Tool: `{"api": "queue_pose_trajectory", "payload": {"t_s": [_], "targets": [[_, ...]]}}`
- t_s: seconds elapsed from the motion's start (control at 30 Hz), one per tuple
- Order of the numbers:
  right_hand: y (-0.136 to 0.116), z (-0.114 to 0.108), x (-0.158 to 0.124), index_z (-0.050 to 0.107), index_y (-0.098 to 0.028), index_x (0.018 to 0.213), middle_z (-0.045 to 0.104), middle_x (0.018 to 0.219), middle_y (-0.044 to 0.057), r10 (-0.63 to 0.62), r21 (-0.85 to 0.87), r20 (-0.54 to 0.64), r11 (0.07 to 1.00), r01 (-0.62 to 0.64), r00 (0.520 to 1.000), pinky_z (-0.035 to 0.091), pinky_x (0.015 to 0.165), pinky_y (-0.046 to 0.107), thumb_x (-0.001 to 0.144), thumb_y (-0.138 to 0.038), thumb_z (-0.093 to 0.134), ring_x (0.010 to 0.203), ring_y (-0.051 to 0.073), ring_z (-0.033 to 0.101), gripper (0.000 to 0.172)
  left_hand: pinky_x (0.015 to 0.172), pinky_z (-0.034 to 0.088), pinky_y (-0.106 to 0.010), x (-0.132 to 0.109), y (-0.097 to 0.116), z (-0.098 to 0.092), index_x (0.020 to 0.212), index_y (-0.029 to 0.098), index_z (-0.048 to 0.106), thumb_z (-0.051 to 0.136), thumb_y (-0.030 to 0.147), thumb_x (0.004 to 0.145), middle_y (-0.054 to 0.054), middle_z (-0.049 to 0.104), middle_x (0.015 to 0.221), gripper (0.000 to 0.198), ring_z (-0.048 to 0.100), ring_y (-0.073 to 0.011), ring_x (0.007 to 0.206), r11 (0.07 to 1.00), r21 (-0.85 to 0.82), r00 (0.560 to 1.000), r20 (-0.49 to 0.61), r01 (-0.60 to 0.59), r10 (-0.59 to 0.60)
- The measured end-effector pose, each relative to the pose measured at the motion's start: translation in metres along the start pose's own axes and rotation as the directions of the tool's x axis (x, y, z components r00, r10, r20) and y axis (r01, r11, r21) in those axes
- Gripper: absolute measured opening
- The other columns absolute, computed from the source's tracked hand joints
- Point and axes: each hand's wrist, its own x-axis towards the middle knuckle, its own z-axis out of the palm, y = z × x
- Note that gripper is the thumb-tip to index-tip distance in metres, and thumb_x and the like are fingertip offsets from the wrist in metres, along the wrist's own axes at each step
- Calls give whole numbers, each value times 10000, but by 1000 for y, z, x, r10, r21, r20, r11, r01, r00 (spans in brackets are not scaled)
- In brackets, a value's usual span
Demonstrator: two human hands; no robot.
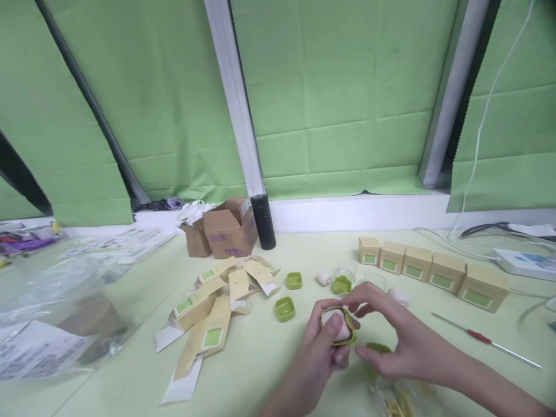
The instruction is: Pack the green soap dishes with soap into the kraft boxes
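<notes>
My left hand [324, 341] is closed around a small green square cup [351, 327] with a pale pink piece [341, 330] in it, the thumb pressing on the pink piece. Close by on the right, my right hand [402, 336] is curved, its thumb apart from its fingers and nothing visible between them. Its fingertips are near the cup's far edge; whether they touch it I cannot tell. Another green piece [379, 348] shows partly behind the right thumb. Beyond the hands are a green flower-shaped cup [341, 284], a pale pink piece [324, 278] and clear cups [372, 281].
Two green square cups [285, 310] and flattened cardboard boxes [216, 324] lie left of my hands. A row of small boxes [442, 272] stands back right, with a red-handled screwdriver [480, 336] before it. A black cylinder [263, 222] stands by a brown carton [230, 231].
</notes>
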Motion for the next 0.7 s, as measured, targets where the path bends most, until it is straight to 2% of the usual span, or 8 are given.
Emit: {"api": "queue_pose_trajectory", "payload": {"t_s": [0.1,0.23,0.3,0.33,0.43,0.53,0.6,0.7], "targets": [[-3,-1,2,512,-280,1116,527,1219,55,127,79,32,988,-129,991,411,953,400,713,-196,676,1150,248,483,443,435,182,-193,7,-4,-1,1065,243,369,435,694,728,-6,569,847,567,325,-24,429,998,-56,1000,15,28,-27],[-2,0,4,573,-225,895,631,1112,66,329,336,-45,894,-296,943,441,912,453,697,-342,716,1074,281,562,272,441,310,-233,11,2,-20,1062,261,345,272,698,766,-31,589,887,533,432,-93,463,955,293,999,-4,-48,52],[2,-9,6,569,-205,879,668,1019,75,440,505,-98,795,-337,893,488,832,445,696,-414,711,959,278,622,312,604,401,-291,10,16,-32,1025,247,416,367,554,818,-44,572,964,374,500,-139,639,766,632,973,-84,-113,213],[4,-15,8,573,-203,915,671,1017,81,495,577,-134,743,-339,858,500,803,434,705,-447,698,931,276,634,346,716,405,-322,9,24,-38,1007,239,452,415,464,826,-52,560,1004,291,508,-167,763,610,786,946,-111,-104,306],[8,-42,11,561,-234,1110,648,1106,84,592,694,-286,671,-263,754,488,823,407,731,-494,662,991,275,616,471,928,309,-413,15,42,-43,987,223,510,467,321,799,-78,541,1058,217,419,-255,1051,238,971,897,-86,-21,433],[4,-64,11,521,-270,1201,649,1104,70,585,686,-456,711,-154,670,475,839,383,707,-510,674,1034,269,593,571,959,287,-417,29,40,-33,1032,240,536,559,361,743,-63,544,1079,314,379,-278,1112,193,979,932,-11,-64,363],[-4,-71,9,511,-271,1197,666,1045,68,571,635,-506,753,-169,646,487,782,366,687,-523,687,985,267,610,596,940,311,-403,39,29,-23,1069,255,542,659,417,653,-54,538,1085,462,391,-290,1112,179,982,964,3,-53,267],[-17,-69,6,525,-270,1169,675,954,56,567,553,-408,777,-300,715,491,681,345,710,-547,656,894,257,628,551,884,349,-373,47,12,-14,1112,247,520,697,357,606,-59,521,1070,548,439,-281,1065,184,982,985,-67,38,157]]}}
